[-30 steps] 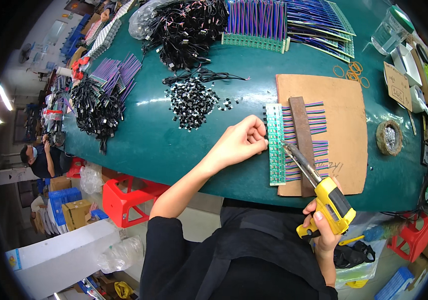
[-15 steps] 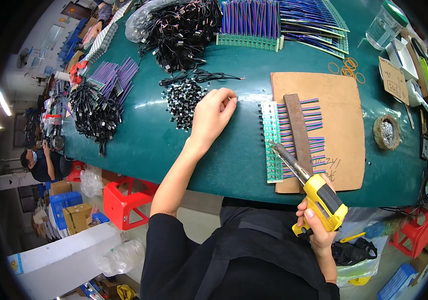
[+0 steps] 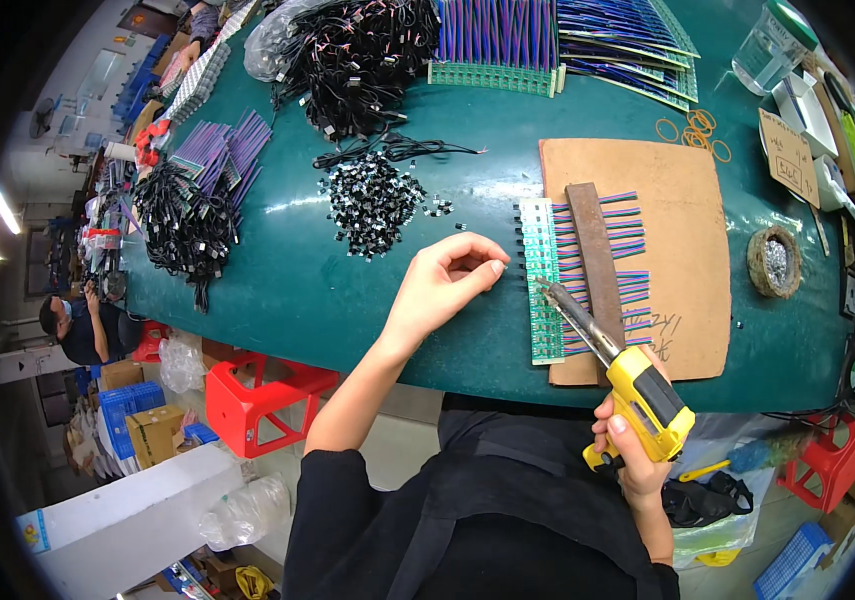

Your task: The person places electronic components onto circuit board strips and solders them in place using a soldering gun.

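Note:
My right hand (image 3: pixel 636 458) grips a yellow and black soldering gun (image 3: pixel 650 398), its tip at the face of a green circuit board panel (image 3: pixel 546 325). Small black parts line the panel's left edge, and coloured wires (image 3: pixel 632 288) run out from its right. A rusty metal bar (image 3: pixel 596 250) lies across those wires on a cardboard sheet (image 3: pixel 690 230). Just left of the panel, my left hand (image 3: pixel 446 288) has thumb and forefinger pinched together; what sits between the tips is too small to make out. Beyond it is a heap of small black and silver connectors (image 3: pixel 373 208).
Bundled black cables (image 3: pixel 353 70) and stacked wired panels (image 3: pixel 498 45) fill the far side of the green table. At right are rubber bands (image 3: pixel 698 130), a round tin (image 3: pixel 774 262) and a lidded clear jar (image 3: pixel 773 50). Another person (image 3: pixel 93 325) sits far left.
My left hand has moved from the connector heap right and nearer, to beside the panel. A few connectors now lie scattered right of the heap. The soldering gun has barely moved.

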A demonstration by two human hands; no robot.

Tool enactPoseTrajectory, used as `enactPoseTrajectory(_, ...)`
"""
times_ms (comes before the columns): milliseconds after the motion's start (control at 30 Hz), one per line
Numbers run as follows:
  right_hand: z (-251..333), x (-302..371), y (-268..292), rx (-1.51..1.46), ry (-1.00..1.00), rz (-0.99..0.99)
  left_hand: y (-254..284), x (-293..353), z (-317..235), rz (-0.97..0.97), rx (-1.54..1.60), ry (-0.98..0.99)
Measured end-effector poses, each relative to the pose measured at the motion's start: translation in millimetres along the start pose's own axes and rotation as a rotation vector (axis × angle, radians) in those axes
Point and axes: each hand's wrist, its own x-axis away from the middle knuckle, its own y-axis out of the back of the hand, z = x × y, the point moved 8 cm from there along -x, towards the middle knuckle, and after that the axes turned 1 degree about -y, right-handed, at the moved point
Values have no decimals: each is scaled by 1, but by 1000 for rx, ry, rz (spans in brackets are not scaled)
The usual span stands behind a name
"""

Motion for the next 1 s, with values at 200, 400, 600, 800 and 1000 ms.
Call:
enactPoseTrajectory(200, -1, -1, 0, -13, 11, 27, -14, 4, 4, 42, 76, 31)
enactPoseTrajectory(400, 1, 2, 4, -92, 44, 33, -23, 2, 10, 23, 41, 19)
enactPoseTrajectory(600, 0, 4, 8, -161, 30, 26, -27, 4, 13, -20, 9, 2)
enactPoseTrajectory(800, -3, 3, 5, -63, -20, 7, -29, 6, 12, -62, -31, -22)
enactPoseTrajectory(1000, -3, 1, 3, -88, -33, 60, -30, 7, 10, -105, -77, -42)
